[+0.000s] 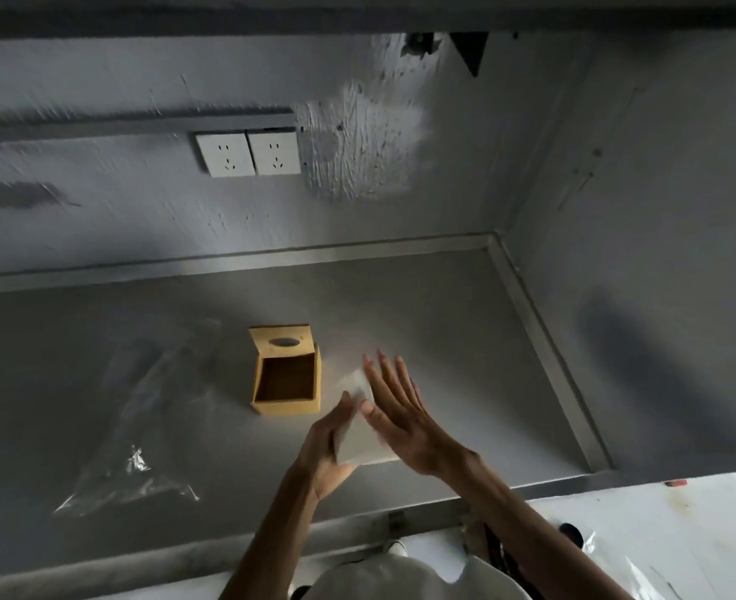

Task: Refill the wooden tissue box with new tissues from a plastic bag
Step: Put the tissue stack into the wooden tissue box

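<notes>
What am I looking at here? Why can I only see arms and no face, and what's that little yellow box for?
The camera sits on a person's head and looks down, so you see only their own arms reaching out. There is one picture, taken from up there.

In front is a grey counter against a wall with two white sockets. On the counter stands a small wooden tissue box. Its lid is flipped up, and inside it looks empty.

To the left lies a see-through plastic bag, flat and crinkly.

The left hand and the right hand press a pale stack of tissues between them, just beside the box. Those tissues are meant to go into the box.
</notes>
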A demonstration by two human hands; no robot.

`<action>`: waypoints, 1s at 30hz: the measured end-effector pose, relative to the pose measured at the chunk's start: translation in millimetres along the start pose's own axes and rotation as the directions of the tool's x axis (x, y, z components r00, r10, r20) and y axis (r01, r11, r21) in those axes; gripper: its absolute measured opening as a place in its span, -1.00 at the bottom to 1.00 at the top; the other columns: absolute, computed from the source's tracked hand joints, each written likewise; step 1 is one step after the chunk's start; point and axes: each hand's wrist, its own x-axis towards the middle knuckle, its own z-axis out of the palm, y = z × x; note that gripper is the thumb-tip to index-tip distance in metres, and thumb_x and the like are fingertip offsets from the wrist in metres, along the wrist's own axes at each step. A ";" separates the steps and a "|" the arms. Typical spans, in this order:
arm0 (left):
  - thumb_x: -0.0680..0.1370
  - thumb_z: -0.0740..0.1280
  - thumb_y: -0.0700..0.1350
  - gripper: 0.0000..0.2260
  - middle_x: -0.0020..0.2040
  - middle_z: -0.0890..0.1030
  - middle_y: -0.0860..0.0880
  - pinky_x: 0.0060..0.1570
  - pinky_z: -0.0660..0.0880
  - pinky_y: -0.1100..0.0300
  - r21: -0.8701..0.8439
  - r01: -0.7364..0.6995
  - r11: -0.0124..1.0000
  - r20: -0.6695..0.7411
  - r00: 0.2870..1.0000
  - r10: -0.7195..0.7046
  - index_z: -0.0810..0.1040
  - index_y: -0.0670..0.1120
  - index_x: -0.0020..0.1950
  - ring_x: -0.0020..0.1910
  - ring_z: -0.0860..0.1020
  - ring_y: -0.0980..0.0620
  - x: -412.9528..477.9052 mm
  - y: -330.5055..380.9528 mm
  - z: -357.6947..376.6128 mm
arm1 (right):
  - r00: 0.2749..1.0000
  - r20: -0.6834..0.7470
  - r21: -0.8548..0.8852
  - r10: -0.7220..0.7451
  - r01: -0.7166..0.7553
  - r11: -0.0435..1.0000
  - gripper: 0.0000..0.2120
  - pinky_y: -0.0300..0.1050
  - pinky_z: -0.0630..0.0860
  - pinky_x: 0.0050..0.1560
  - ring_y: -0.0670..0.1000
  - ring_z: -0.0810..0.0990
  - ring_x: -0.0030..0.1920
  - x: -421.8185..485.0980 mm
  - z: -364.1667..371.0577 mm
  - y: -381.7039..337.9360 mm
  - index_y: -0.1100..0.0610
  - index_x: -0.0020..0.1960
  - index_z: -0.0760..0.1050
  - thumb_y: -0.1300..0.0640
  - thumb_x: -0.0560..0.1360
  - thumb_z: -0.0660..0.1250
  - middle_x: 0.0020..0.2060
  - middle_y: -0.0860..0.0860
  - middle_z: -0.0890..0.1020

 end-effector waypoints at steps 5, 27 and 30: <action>0.42 0.47 -0.06 -0.32 0.44 0.42 0.04 0.34 0.42 -0.09 0.687 0.117 0.717 -0.136 0.990 -0.031 0.24 0.11 0.47 0.34 0.47 -0.08 26.0 2.3 -10.0 | 0.988 0.108 0.194 0.111 -0.130 0.972 -0.10 0.21 -0.18 0.54 0.00 -0.24 0.56 6.5 4.7 73.2 -0.12 0.56 -0.23 -0.30 0.46 0.27 0.57 -0.09 -0.21; 0.50 0.42 0.01 -0.26 0.44 0.27 0.10 0.16 0.50 0.34 0.659 -0.102 0.745 -0.342 0.842 0.418 0.03 0.21 0.52 0.36 0.39 0.22 54.5 -100.9 -49.7 | 0.941 -0.131 0.565 0.312 -0.188 0.804 -0.28 0.09 0.53 0.24 0.22 0.48 0.25 4.6 110.7 131.0 0.32 0.46 0.15 0.63 0.37 0.24 0.27 0.22 0.43; 0.59 0.31 -0.14 -0.45 0.50 0.30 -0.05 0.34 0.43 0.05 0.674 -0.092 0.733 -0.471 0.711 0.522 0.18 -0.04 0.54 0.41 0.38 0.00 65.7 -102.3 -44.7 | 0.925 -0.125 0.646 0.360 -0.199 0.737 -0.11 -0.06 0.56 0.09 0.16 0.48 0.19 5.4 113.5 119.7 0.25 0.54 -0.05 0.57 0.29 0.19 0.31 0.28 0.38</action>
